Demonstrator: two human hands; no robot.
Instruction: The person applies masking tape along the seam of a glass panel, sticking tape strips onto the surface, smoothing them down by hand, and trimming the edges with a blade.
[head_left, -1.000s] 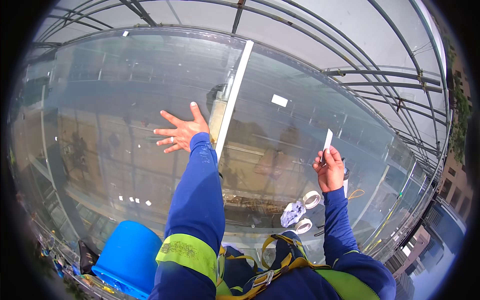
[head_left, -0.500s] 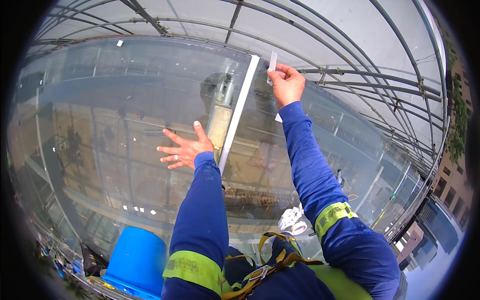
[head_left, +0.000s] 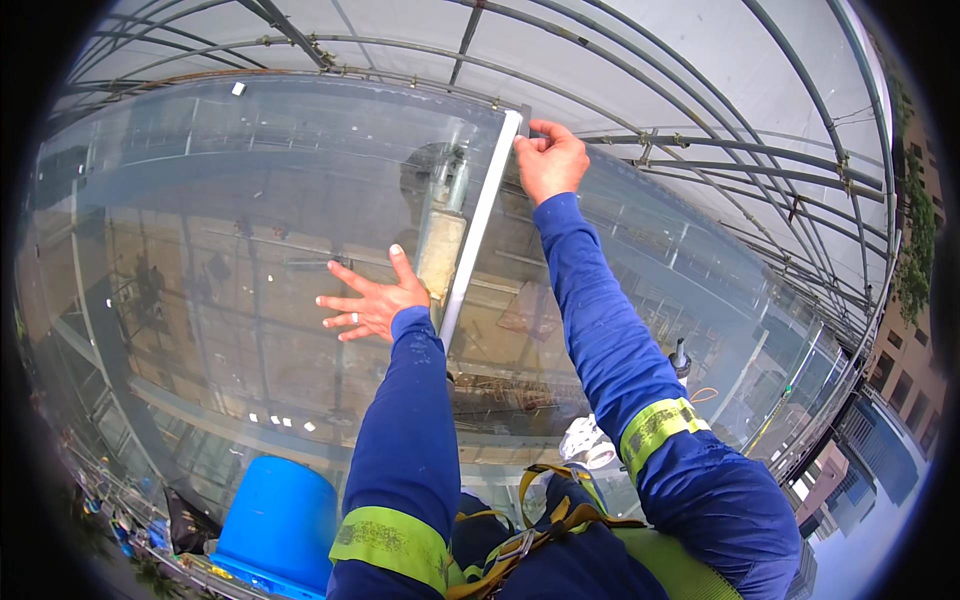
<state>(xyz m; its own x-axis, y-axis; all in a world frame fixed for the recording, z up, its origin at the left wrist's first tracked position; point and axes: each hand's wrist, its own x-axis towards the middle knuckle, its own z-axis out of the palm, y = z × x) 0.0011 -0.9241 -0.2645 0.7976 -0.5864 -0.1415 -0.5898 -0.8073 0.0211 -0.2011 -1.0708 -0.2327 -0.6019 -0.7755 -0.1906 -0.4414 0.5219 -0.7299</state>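
My left hand (head_left: 375, 303) rests on the glass panel (head_left: 270, 330) with its fingers spread, a ring on one of them. Beside it, a long white strip or seam (head_left: 482, 220) runs away from me between two panes. At the far end of this seam is my right hand (head_left: 553, 163), its thumb and fingers pinched around a small flat strip (head_left: 525, 117). Only the strip's upper edge shows, now grey, against the seam's end; the fingers hide the rest. Dark reflections lie on the glass between my hands.
A blue bucket (head_left: 277, 520) stands at the lower left. Small white pieces (head_left: 282, 421) lie scattered on the glass. By my legs are crumpled white material (head_left: 585, 440) and a dark-tipped tool (head_left: 681, 355). Metal scaffold pipes (head_left: 780, 165) with white sheeting border the far and right sides.
My right hand has moved left and slightly nearer, bringing the small flat strip against the far end of the white seam. My left hand has stayed nearly in place.
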